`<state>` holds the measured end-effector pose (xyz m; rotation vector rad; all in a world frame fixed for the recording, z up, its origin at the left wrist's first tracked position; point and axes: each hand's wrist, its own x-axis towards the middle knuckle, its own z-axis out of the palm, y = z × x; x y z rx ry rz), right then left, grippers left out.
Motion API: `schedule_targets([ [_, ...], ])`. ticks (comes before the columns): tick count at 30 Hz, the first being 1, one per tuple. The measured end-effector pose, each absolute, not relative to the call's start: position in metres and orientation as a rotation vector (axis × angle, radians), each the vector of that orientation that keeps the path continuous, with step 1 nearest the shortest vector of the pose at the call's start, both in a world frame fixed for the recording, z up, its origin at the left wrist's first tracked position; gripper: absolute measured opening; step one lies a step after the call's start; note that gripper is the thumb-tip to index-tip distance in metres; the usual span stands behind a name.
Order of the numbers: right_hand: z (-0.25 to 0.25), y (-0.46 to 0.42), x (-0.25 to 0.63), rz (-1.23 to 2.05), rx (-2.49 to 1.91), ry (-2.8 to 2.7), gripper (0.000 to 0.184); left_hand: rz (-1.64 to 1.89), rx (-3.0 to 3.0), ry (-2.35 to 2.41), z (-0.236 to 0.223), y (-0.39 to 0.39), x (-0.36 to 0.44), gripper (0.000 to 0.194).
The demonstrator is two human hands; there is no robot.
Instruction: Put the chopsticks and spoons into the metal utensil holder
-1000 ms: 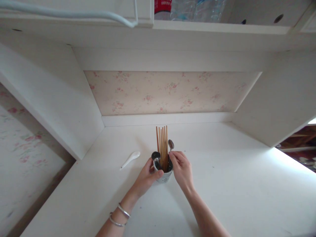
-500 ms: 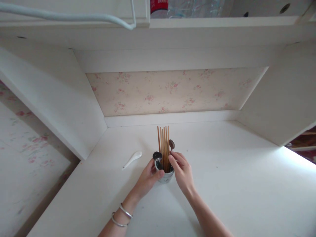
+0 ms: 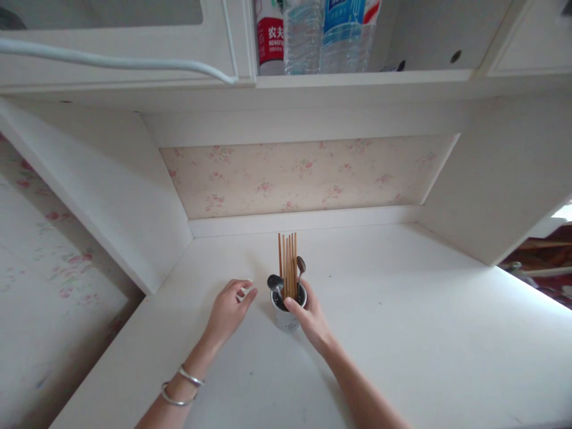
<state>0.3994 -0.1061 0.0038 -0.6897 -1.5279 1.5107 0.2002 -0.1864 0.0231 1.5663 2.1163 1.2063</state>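
Observation:
A white cup (image 3: 286,319) stands on the white desk (image 3: 402,333) with several wooden chopsticks (image 3: 288,265) and two dark metal spoons (image 3: 275,282) upright in it. My right hand (image 3: 310,319) is wrapped round the cup's right side, thumb on its rim. My left hand (image 3: 230,310) has reached left of the cup and lies over a white ceramic spoon (image 3: 243,291), fingers curled on it; only a small part of the spoon shows. Two silver bangles (image 3: 179,387) sit on my left wrist.
The desk sits in a white alcove with floral wallpaper (image 3: 304,176) at the back and slanted side panels. A shelf above holds water bottles (image 3: 330,33) and a red-labelled bottle (image 3: 268,36). A white cable (image 3: 111,59) runs along the upper left.
My left hand let go of the cup and moved left onto the white ceramic spoon. My right hand shifted from the spoon handles to gripping the cup. The camera tilted up.

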Motion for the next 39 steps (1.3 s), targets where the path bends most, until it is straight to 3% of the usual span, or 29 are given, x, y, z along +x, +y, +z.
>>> schedule_targets([
  [6,0.001,-0.106,0.4,1.533,-0.689,-1.518,0.061,0.396,1.937,2.48,0.012,-0.183,0.155,0.018],
  [11,0.006,-0.107,0.402,1.519,-0.693,-1.534,0.062,0.119,1.875,2.519,0.015,-0.18,0.153,0.021],
  [14,0.007,-0.108,0.403,1.533,-0.662,-1.533,0.062,0.263,1.798,2.542,0.025,-0.178,0.154,0.026],
  [20,0.005,-0.106,0.404,1.497,-0.666,-1.55,0.062,1.239,1.219,2.061,0.072,-0.19,0.184,0.039],
  [22,0.003,-0.105,0.404,1.496,-0.651,-1.556,0.061,1.402,1.144,1.977,0.088,-0.194,0.205,0.041],
  [27,-0.004,-0.103,0.402,1.48,-0.596,-1.539,0.064,1.495,1.326,1.933,0.101,-0.187,0.252,0.035],
  [34,-0.008,-0.1,0.4,1.491,-0.554,-1.512,0.066,1.113,1.619,2.332,0.075,-0.178,0.286,0.038],
  [39,-0.007,-0.101,0.4,1.53,-0.557,-1.495,0.061,1.19,1.704,2.356,0.061,-0.177,0.291,0.034],
])
